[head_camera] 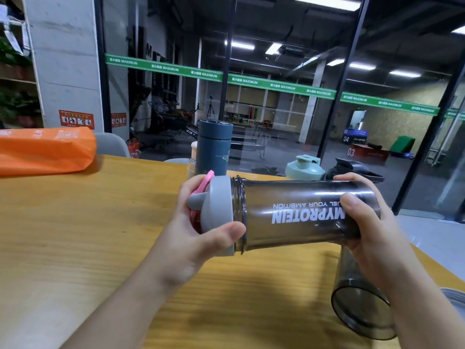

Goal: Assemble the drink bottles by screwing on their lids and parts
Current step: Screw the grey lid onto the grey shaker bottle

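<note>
Orange, a plastic bag (42, 149) lies at the far left edge of the wooden table (83, 222), well apart from the work, so it seems only put aside. Further right, the left hand (201, 222) is wrapped around the grey lid (216, 215): the thumb presses on the rim near the bottle and the other fingers curl behind the top, where a pink flip cap (205, 183) shows. This grip probably serves to turn the lid, because the whole rim is held and not only pinched. The lid sits at the mouth of the smoky dark shaker bottle (302, 212), but the threads of the neck are visible beside it, so the lid seems not yet fully screwed on. The bottle is held in the air above the table, lying almost horizontal between both hands, likely so each hand can twist against the other. Behind it a dark blue flask (214, 144), a mint green lid (304, 167) and a black lid (352, 167) stand at the far edge, perhaps waiting for their turn. The right hand (364, 222) grips the bottom end of the bottle, fingers over the top and thumb on the near side, to hold it steady. Below this hand another dark cup (359, 306) lies on its side on the table.
</note>
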